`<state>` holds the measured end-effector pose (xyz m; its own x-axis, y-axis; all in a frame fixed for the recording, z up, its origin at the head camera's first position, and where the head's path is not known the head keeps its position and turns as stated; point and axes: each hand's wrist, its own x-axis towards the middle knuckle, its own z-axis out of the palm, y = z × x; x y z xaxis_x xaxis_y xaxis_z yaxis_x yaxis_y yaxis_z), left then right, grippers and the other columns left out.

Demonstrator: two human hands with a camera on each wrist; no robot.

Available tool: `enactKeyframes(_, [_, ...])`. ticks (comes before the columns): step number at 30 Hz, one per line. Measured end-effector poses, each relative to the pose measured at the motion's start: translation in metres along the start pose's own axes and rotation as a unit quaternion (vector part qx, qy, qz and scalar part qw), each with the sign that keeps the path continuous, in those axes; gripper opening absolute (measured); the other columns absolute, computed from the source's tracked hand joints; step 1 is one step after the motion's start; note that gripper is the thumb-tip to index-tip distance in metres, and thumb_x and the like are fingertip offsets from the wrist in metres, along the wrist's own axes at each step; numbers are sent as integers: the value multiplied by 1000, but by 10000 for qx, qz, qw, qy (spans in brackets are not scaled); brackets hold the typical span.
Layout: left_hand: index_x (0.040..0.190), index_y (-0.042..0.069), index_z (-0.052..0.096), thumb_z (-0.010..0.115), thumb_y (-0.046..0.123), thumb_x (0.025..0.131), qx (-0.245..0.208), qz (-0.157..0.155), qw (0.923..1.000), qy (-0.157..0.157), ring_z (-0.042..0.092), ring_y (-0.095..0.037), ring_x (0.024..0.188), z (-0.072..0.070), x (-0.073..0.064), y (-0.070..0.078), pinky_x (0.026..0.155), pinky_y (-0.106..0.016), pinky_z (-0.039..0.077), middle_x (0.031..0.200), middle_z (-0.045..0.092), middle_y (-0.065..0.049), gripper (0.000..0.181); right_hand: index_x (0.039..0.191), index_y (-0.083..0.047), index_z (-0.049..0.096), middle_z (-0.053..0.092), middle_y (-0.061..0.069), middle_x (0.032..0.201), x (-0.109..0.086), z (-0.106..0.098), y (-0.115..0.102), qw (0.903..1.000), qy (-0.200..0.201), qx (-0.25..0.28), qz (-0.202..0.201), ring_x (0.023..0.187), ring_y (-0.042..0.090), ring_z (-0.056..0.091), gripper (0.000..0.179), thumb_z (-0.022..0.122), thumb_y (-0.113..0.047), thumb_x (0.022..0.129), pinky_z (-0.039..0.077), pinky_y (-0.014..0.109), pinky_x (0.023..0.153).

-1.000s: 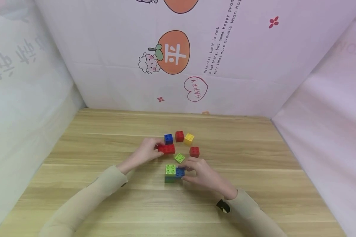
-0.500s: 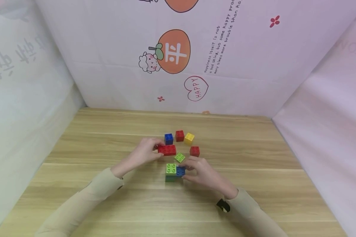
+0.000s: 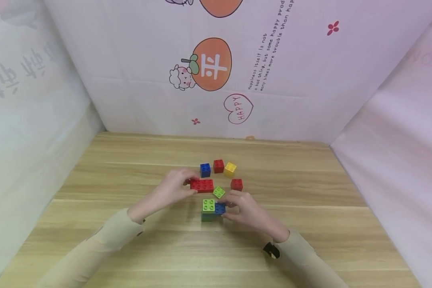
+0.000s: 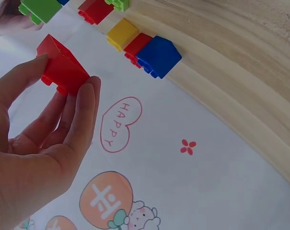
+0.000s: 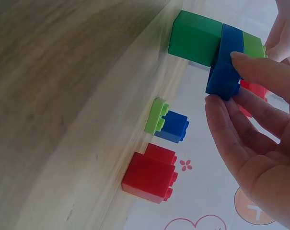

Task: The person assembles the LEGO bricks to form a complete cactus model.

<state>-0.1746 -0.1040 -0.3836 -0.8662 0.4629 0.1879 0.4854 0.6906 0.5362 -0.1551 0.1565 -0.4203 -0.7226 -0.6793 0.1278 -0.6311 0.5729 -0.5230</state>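
Note:
My left hand (image 3: 173,187) pinches a long red toy brick (image 3: 203,185) by its left end, thumb on one side and fingers on the other, as the brick (image 4: 63,67) in the left wrist view shows. My right hand (image 3: 247,211) grips the overhanging end of a blue brick (image 3: 220,209). That blue brick (image 5: 225,62) is sandwiched in a small stack, between a dark green brick (image 5: 196,37) below and a light green brick (image 3: 208,205) on top. Between the two hands lies a flat light green brick (image 3: 219,192), apart from the stack.
Behind the hands, a blue brick (image 3: 205,170), a red brick (image 3: 218,166) and a yellow brick (image 3: 231,169) stand in a loose arc on the wooden table (image 3: 291,180). Another red brick (image 3: 237,184) is to the right. A printed white cloth (image 3: 147,80) rises behind the table.
The left hand has drawn back slightly toward the person, and the long red brick has come a little nearer the stack. My right hand keeps its grip on the blue brick, nearly still.

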Motion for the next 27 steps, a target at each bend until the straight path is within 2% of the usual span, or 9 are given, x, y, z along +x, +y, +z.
enactKeyframes(4, [109, 5, 72, 81, 8, 77, 123, -14, 9999, -19, 68, -18, 90, -3, -5, 6, 78, -31, 61, 105, 74, -10, 33, 116, -9, 70, 71, 5, 114, 0, 0, 0, 10000, 31, -8, 22, 98, 15, 70, 35, 79, -12, 83, 61, 24, 83])
enactKeyframes(12, [110, 4, 71, 80, 9, 78, -4, 19, 10000, -5, 68, -18, 91, -6, -13, 12, 79, -31, 61, 105, 74, -10, 34, 116, -9, 70, 71, 5, 114, 0, 0, -1, 10000, 56, -26, 44, 98, 14, 70, 35, 79, -12, 83, 60, 23, 83])
enactKeyframes(27, [109, 5, 72, 80, 6, 78, -233, 162, 9996, -41, 68, -16, 89, -3, -22, 14, 79, -31, 61, 102, 73, -8, 32, 114, -8, 70, 72, 5, 111, 0, 1, 0, 9998, 172, -54, -15, 94, 16, 71, 33, 80, -13, 82, 61, 25, 81])
